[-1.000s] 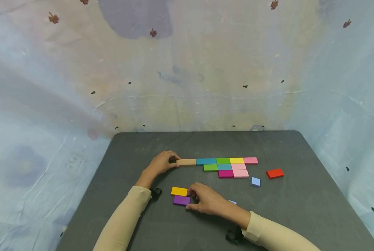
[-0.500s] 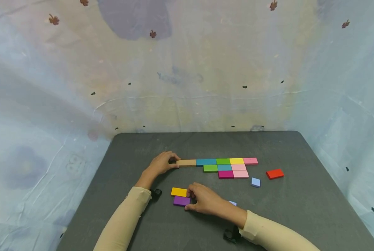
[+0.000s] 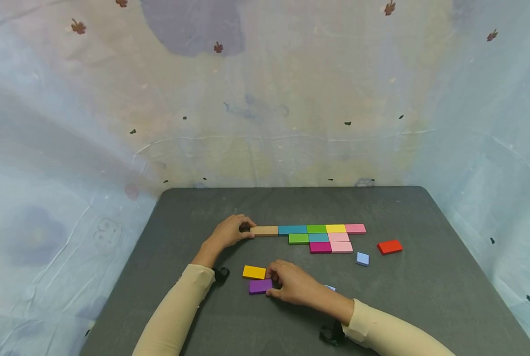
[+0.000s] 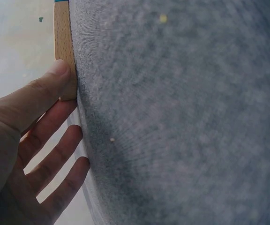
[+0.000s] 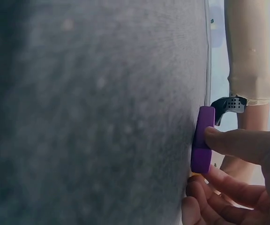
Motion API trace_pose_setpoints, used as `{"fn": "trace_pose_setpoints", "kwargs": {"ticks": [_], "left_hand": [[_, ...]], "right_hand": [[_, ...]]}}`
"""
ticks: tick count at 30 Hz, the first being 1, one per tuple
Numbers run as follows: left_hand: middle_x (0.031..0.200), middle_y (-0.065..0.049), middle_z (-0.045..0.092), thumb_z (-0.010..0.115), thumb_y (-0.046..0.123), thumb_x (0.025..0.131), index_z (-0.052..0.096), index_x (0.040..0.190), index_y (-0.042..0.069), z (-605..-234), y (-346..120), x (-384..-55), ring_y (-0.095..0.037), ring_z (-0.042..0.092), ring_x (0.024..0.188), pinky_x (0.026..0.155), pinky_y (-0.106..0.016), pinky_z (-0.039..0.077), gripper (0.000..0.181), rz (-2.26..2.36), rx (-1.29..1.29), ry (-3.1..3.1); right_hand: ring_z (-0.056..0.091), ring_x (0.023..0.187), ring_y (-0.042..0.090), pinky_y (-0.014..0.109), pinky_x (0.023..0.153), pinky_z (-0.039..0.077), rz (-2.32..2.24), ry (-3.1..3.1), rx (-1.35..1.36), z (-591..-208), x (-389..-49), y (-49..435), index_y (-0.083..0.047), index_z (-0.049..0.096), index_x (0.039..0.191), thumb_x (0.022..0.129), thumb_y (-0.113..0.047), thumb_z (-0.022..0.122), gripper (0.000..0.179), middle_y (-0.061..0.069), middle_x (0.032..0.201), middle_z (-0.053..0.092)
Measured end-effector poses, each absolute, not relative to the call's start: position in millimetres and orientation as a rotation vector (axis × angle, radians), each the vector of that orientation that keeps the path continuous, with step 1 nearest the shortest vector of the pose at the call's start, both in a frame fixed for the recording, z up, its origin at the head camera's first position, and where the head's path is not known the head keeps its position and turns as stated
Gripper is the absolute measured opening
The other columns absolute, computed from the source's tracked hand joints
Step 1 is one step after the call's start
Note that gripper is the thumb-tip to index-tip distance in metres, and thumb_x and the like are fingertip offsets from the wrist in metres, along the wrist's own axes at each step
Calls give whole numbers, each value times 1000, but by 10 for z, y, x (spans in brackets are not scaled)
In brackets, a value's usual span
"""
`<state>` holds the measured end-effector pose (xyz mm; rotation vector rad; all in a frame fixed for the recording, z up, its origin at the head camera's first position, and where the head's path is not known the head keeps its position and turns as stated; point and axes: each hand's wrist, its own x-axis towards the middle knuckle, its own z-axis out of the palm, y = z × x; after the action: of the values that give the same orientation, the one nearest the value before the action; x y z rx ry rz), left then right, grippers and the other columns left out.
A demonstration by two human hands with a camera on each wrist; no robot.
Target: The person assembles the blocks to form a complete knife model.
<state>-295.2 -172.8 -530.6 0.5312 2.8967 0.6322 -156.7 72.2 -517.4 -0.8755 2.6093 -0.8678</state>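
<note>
At the left end of the top row lies a plain wooden block (image 3: 265, 231), its short end pinched by my left hand (image 3: 228, 231). The left wrist view shows the thumb on that block (image 4: 63, 35) and the other fingers spread below. My right hand (image 3: 297, 283) holds the right end of a purple block (image 3: 259, 287). In the right wrist view the thumb presses on the purple block (image 5: 203, 140), with the index finger at its end. A yellow-orange block (image 3: 253, 272) lies just beyond the purple one, near the right index fingertip.
Blue (image 3: 292, 230), green (image 3: 316, 229), yellow (image 3: 335, 228) and pink (image 3: 355, 228) blocks continue the top row. Two shorter rows sit against it. A red block (image 3: 389, 246) and a light blue block (image 3: 362, 258) lie apart on the right. Another pale block (image 3: 331, 288) is partly hidden by the right wrist.
The purple block has shifted slightly right and toward me, along with the right hand. My left hand and the wooden block keep their place.
</note>
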Motion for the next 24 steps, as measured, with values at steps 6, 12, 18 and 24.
{"fn": "trace_pose_setpoints", "kwargs": {"ticks": [6,12,18,24], "left_hand": [[119,3,72,84,34,96,79,124,24,-5300,-1725,-2953,-19,68,114,103,-50,55,31,632,529,2890],[119,3,72,84,33,96,79,124,24,-5293,-1729,-2949,-18,69,113,103,-49,55,31,627,534,2888],[119,3,72,83,34,96,79,124,24,-5284,-1734,-2942,-19,68,113,103,-50,55,30,628,536,2887],[119,2,72,83,33,96,79,124,23,-5281,-1734,-2942,-19,69,113,103,-50,55,30,627,548,2886]], "right_hand": [[57,84,6,22,76,53,-897,2585,-848,-5163,-1578,779,-15,72,112,93,-21,88,26,-8,95,63],[58,82,6,23,74,54,-893,2588,-840,-5115,-1573,839,-14,73,112,92,-21,89,26,-7,95,65],[58,83,7,26,75,55,-902,2613,-857,-5037,-1580,938,-11,74,114,92,-19,88,27,-6,96,66],[60,86,10,28,75,55,-893,2658,-854,-4958,-1614,1053,-10,74,115,92,-18,88,28,-4,100,68]]}}
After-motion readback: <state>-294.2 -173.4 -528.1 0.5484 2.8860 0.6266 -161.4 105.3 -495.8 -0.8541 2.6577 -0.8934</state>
